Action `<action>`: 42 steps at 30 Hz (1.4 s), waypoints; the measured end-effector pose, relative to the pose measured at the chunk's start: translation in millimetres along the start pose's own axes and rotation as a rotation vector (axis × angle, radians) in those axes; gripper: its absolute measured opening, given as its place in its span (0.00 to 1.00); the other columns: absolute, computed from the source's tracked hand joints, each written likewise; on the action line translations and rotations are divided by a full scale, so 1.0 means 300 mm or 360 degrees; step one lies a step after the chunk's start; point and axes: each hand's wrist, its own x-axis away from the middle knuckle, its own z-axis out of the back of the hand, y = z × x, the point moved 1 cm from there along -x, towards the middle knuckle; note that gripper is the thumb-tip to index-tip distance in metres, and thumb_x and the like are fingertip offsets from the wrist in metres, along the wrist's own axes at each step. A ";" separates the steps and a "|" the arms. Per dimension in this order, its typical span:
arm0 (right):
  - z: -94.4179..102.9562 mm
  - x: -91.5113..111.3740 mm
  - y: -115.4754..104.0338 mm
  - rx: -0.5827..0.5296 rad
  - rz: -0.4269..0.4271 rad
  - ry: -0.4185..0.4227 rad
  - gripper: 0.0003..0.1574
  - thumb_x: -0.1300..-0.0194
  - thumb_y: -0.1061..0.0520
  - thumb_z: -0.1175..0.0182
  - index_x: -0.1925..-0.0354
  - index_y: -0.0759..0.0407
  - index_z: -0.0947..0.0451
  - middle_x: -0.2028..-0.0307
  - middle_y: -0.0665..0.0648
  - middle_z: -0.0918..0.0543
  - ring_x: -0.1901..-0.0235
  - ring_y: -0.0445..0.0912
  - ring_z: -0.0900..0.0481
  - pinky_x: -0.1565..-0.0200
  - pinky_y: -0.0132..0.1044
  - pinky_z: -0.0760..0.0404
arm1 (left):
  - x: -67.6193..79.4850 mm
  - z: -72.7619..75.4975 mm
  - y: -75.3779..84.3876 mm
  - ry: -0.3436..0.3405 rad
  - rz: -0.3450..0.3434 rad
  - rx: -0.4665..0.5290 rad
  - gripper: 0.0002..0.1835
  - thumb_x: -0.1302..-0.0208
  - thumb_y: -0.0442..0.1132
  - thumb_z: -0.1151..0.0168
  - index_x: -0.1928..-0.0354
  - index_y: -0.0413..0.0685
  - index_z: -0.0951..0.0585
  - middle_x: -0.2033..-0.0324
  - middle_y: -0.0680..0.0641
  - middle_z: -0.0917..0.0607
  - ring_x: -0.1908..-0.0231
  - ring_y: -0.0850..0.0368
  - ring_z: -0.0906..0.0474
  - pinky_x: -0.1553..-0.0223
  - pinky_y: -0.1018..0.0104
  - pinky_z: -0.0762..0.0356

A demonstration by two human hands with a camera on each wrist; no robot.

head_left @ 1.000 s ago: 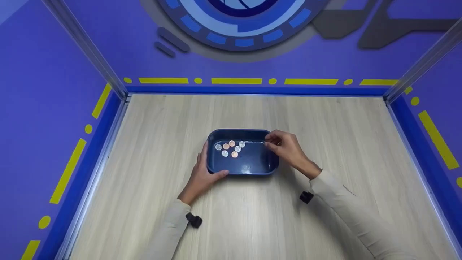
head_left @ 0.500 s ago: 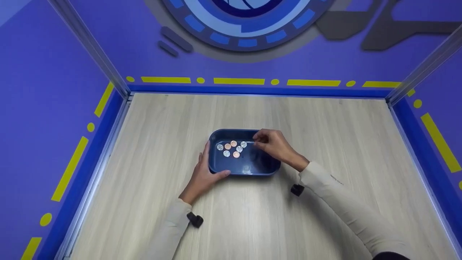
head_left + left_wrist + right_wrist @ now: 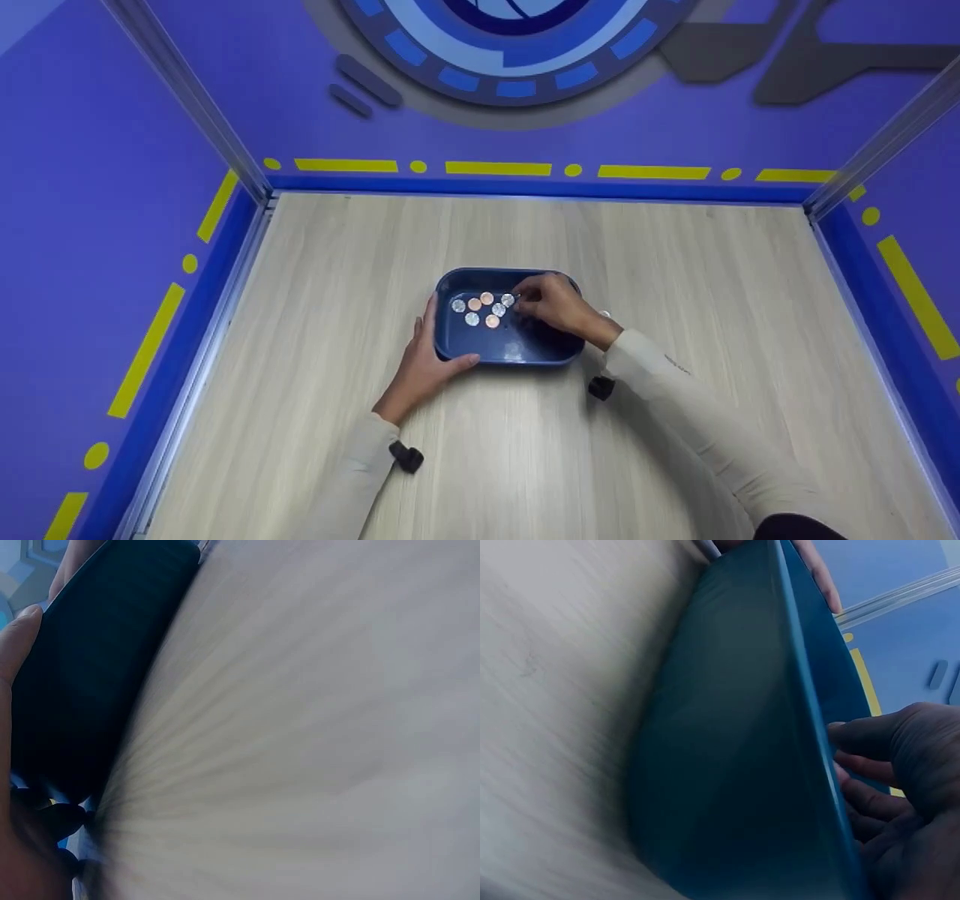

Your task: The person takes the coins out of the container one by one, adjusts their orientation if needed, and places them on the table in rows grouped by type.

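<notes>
A dark blue rectangular tray (image 3: 540, 361) with rounded corners lies on the wooden table. My left hand (image 3: 427, 366) grips its left end, thumb at the front rim and fingers along the outer side. Several silver and copper-coloured coins (image 3: 492, 321) lie flat in the left half of the tray. My right hand (image 3: 553, 301) reaches over the right rim, fingers curled and fingertips together close to the rightmost silver coin (image 3: 508, 299). A small silvery glint at those fingertips looks like the edge of a coin they pinch. In the right wrist view the near wall of the tray hides the coins.
Another small silvery disc (image 3: 605, 315) shows on the table (image 3: 675, 262) just right of the tray, beside my right wrist. Purple panels (image 3: 480, 139) with yellow marks stand round the back and sides of the table.
My right hand has moved left from the tray's right rim to the middle of the tray, uncovering a silvery disc on the table. My left hand and the coins stay put.
</notes>
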 end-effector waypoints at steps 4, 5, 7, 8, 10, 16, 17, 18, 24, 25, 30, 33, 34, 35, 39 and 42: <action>-0.016 -0.016 0.011 -0.0027 -0.0015 -0.0036 0.15 0.33 0.71 0.30 0.48 0.75 0.12 0.67 0.63 0.07 0.69 0.53 0.08 0.71 0.27 0.19 | 0.003 0.001 0.001 0.0006 -0.0004 0.0001 0.72 0.42 0.58 0.15 0.09 0.64 0.57 0.14 0.33 0.46 0.17 0.21 0.60 0.21 0.23 0.50; -0.021 -0.021 0.014 -0.0019 -0.0016 -0.0037 0.15 0.33 0.71 0.29 0.48 0.75 0.12 0.68 0.63 0.07 0.70 0.51 0.09 0.72 0.27 0.20 | 0.003 0.002 0.000 0.0006 -0.0001 0.0003 0.72 0.43 0.58 0.14 0.09 0.65 0.57 0.14 0.33 0.47 0.17 0.21 0.60 0.21 0.23 0.51; -0.032 -0.029 0.021 -0.0012 -0.0024 -0.0044 0.16 0.33 0.70 0.28 0.48 0.74 0.11 0.69 0.63 0.08 0.73 0.47 0.11 0.73 0.26 0.21 | 0.004 0.002 0.000 0.0008 0.0000 0.0003 0.72 0.43 0.58 0.15 0.09 0.64 0.57 0.13 0.34 0.47 0.17 0.21 0.60 0.21 0.23 0.51; -0.037 -0.033 0.025 -0.0005 -0.0026 -0.0047 0.16 0.33 0.70 0.27 0.47 0.74 0.11 0.70 0.63 0.08 0.74 0.45 0.12 0.74 0.26 0.21 | 0.004 0.002 0.000 0.0006 0.0004 0.0004 0.72 0.43 0.58 0.14 0.09 0.65 0.58 0.13 0.34 0.47 0.16 0.21 0.60 0.21 0.23 0.51; -0.044 -0.038 0.029 0.0018 -0.0033 -0.0048 0.18 0.34 0.70 0.26 0.46 0.74 0.11 0.70 0.64 0.08 0.75 0.44 0.13 0.74 0.26 0.22 | 0.004 0.000 0.001 0.0002 0.0010 0.0002 0.73 0.44 0.59 0.14 0.09 0.66 0.58 0.13 0.36 0.47 0.16 0.22 0.60 0.21 0.23 0.52; -0.045 -0.039 0.028 0.0200 -0.0009 -0.0034 0.17 0.37 0.70 0.25 0.49 0.71 0.09 0.67 0.62 0.07 0.72 0.43 0.13 0.72 0.30 0.19 | 0.001 -0.007 0.000 0.0002 0.0017 0.0004 0.73 0.44 0.58 0.14 0.09 0.65 0.58 0.13 0.38 0.48 0.16 0.23 0.61 0.21 0.23 0.54; -0.044 -0.038 0.026 0.0235 0.0000 -0.0034 0.15 0.38 0.69 0.25 0.51 0.71 0.09 0.67 0.62 0.07 0.72 0.43 0.13 0.70 0.32 0.18 | 0.000 -0.008 -0.001 0.0003 0.0016 0.0002 0.73 0.44 0.58 0.14 0.09 0.65 0.57 0.13 0.37 0.48 0.16 0.23 0.61 0.21 0.23 0.54; -0.041 -0.036 0.023 0.0264 0.0004 -0.0039 0.14 0.38 0.69 0.25 0.53 0.70 0.09 0.67 0.61 0.07 0.71 0.43 0.14 0.69 0.34 0.17 | -0.001 -0.008 0.000 0.0006 0.0015 0.0003 0.73 0.44 0.58 0.13 0.09 0.65 0.57 0.13 0.38 0.47 0.16 0.23 0.61 0.21 0.23 0.54; -0.040 -0.023 0.013 0.0361 0.0009 -0.0098 0.10 0.38 0.69 0.24 0.56 0.68 0.10 0.64 0.61 0.07 0.65 0.48 0.10 0.59 0.46 0.10 | -0.001 -0.004 -0.005 0.0010 0.0008 -0.0009 0.74 0.45 0.59 0.13 0.08 0.64 0.57 0.13 0.36 0.48 0.16 0.23 0.60 0.22 0.22 0.53; -0.041 -0.021 0.013 0.0366 0.0013 -0.0102 0.11 0.38 0.70 0.25 0.56 0.68 0.10 0.63 0.61 0.07 0.64 0.48 0.10 0.58 0.47 0.10 | -0.001 -0.004 -0.007 0.0009 0.0005 -0.0009 0.74 0.45 0.59 0.13 0.08 0.64 0.58 0.13 0.36 0.48 0.16 0.23 0.59 0.22 0.23 0.52; -0.044 -0.015 0.017 0.0343 0.0024 -0.0090 0.12 0.40 0.70 0.23 0.56 0.69 0.11 0.64 0.61 0.07 0.64 0.48 0.10 0.58 0.46 0.11 | -0.001 -0.002 -0.003 -0.0002 -0.0031 0.0015 0.73 0.45 0.62 0.14 0.09 0.62 0.57 0.13 0.35 0.46 0.16 0.22 0.58 0.21 0.24 0.51; -0.047 -0.012 0.018 0.0339 0.0009 -0.0081 0.12 0.40 0.69 0.22 0.57 0.69 0.11 0.64 0.61 0.07 0.63 0.49 0.10 0.57 0.47 0.10 | -0.003 -0.002 -0.003 -0.0004 -0.0048 0.0031 0.74 0.45 0.64 0.15 0.09 0.60 0.56 0.13 0.35 0.46 0.16 0.22 0.58 0.21 0.24 0.50; -0.048 -0.012 0.018 0.0343 -0.0001 -0.0081 0.11 0.40 0.69 0.22 0.58 0.68 0.11 0.63 0.61 0.07 0.62 0.50 0.10 0.56 0.47 0.10 | -0.003 -0.002 -0.003 -0.0005 -0.0047 0.0033 0.74 0.46 0.64 0.15 0.09 0.60 0.56 0.13 0.35 0.45 0.16 0.22 0.57 0.21 0.24 0.50; -0.049 -0.012 0.017 0.0350 -0.0010 -0.0081 0.11 0.40 0.69 0.22 0.58 0.68 0.12 0.64 0.60 0.08 0.62 0.50 0.10 0.56 0.47 0.10 | -0.004 -0.002 -0.001 -0.0006 -0.0051 0.0032 0.74 0.46 0.65 0.15 0.09 0.60 0.56 0.14 0.35 0.45 0.16 0.23 0.55 0.21 0.24 0.48; -0.053 -0.009 0.009 0.0383 -0.0047 -0.0087 0.10 0.38 0.67 0.22 0.60 0.65 0.14 0.65 0.59 0.10 0.64 0.49 0.13 0.58 0.47 0.13 | -0.003 -0.001 -0.003 -0.0007 -0.0024 0.0025 0.74 0.45 0.64 0.15 0.09 0.62 0.57 0.14 0.33 0.46 0.16 0.23 0.56 0.21 0.25 0.49; -0.058 -0.004 0.000 0.0393 -0.0063 -0.0073 0.10 0.36 0.65 0.23 0.61 0.63 0.16 0.68 0.56 0.12 0.67 0.48 0.17 0.63 0.44 0.17 | -0.001 -0.001 -0.004 0.0000 -0.0002 0.0020 0.73 0.45 0.62 0.14 0.09 0.62 0.57 0.13 0.34 0.47 0.16 0.22 0.59 0.21 0.25 0.51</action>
